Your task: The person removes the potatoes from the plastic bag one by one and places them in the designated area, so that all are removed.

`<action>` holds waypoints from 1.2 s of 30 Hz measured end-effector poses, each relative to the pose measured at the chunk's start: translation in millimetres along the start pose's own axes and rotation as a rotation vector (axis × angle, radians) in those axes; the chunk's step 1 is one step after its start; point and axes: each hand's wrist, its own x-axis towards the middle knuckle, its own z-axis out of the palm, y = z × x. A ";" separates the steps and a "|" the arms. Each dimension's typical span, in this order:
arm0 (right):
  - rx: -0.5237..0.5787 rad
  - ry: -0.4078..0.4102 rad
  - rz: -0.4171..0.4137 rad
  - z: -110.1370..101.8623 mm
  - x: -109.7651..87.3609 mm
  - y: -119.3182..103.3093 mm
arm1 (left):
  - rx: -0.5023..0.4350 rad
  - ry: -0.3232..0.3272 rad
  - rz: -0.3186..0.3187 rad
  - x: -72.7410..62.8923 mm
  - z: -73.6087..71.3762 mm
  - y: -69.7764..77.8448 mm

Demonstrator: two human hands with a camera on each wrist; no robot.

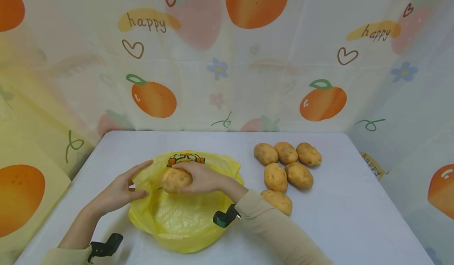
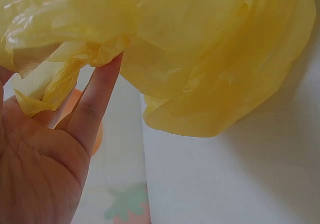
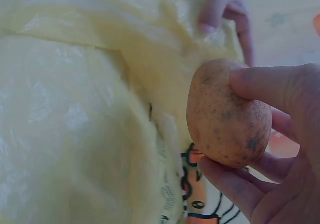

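Observation:
A yellow plastic bag [image 1: 188,221] lies spread on the table with its mouth facing up. My right hand [image 1: 203,177] grips a potato [image 1: 174,180] over the bag's mouth. In the right wrist view, the thumb [image 3: 265,87] presses one side of this potato [image 3: 227,114] and the fingers support the other. At the bag's left edge, my left hand [image 1: 115,192] holds the plastic, with thumb and forefinger spread along it. The left wrist view shows the bag [image 2: 215,79] bunched at the left fingers [image 2: 97,99].
To the right of the bag several potatoes [image 1: 276,177] lie grouped on the white table [image 1: 354,210]; the nearest one [image 1: 278,202] is partly covered by the right sleeve. A fruit-printed cloth [image 1: 248,80] hangs behind the table and along both sides.

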 end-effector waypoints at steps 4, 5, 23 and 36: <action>-0.015 0.029 -0.031 -8.4 -10.2 0.2 | -0.009 0.000 -0.007 0.5 0.8 0.7; -0.022 0.037 -0.033 -10.0 -12.7 0.6 | -0.009 -0.001 -0.009 0.7 1.0 0.5; 0.160 0.182 0.001 -20.5 -83.8 10.9 | 0.002 0.008 -0.010 0.4 3.5 0.0; 0.305 0.386 0.040 -25.0 -143.0 21.0 | 0.009 0.019 -0.013 -4.3 2.7 4.2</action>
